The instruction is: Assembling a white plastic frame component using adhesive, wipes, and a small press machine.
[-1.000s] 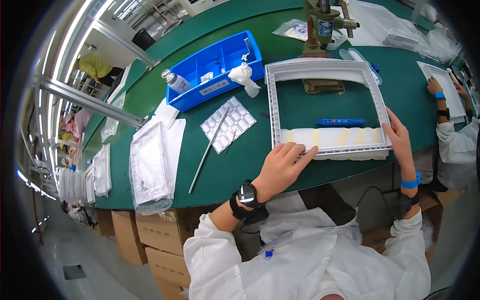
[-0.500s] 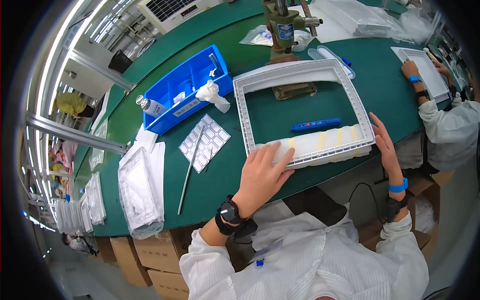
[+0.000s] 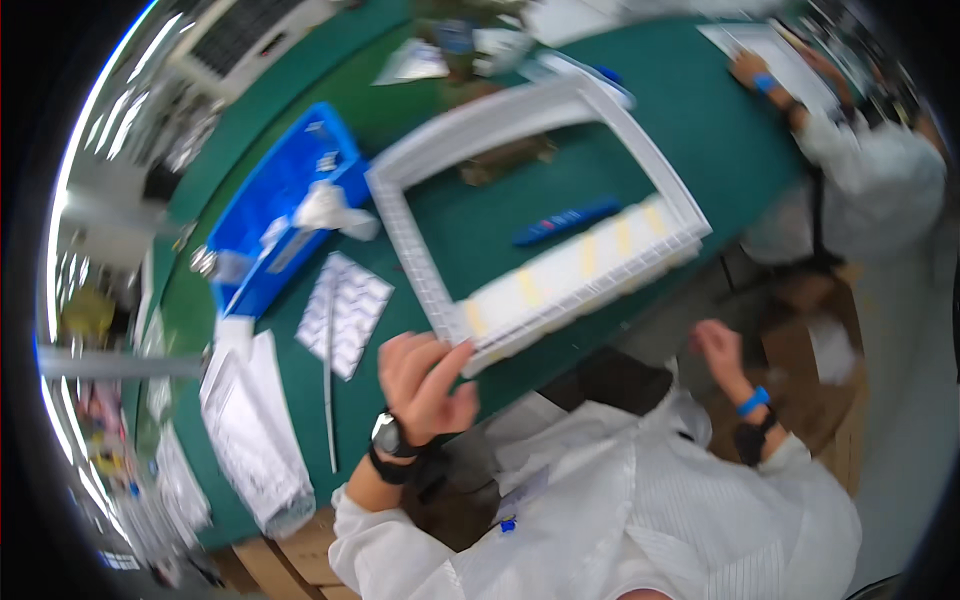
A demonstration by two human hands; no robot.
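A white plastic frame point(image 3: 415, 240), roughly rectangular, lies on the green table with its near side on a white foam strip point(image 3: 560, 265) banded with yellow tape. My left hand point(image 3: 425, 385) is at its near left corner. The index fingertip meets or nearly meets that corner, and the thumb stands apart; nothing shows in the hand. Off the table's near edge hangs my right hand point(image 3: 720, 350), away from the frame and too smeared to read its fingers. Inside the frame opening, a blue marker pen point(image 3: 567, 221) rests on the table.
Left of the frame are a blue divided bin point(image 3: 290, 190) with a crumpled white cloth point(image 3: 325, 208), a sticker sheet point(image 3: 345, 315), a thin rod point(image 3: 330, 420) and bagged parts point(image 3: 255, 430). A press stand point(image 3: 455, 50) is behind. At right, another person's hand point(image 3: 750, 68) touches a white panel point(image 3: 785, 70).
My left hand has slid from the frame's near side to its near left corner. My right hand has left the right corner and dropped toward me. The whole view has turned and blurred.
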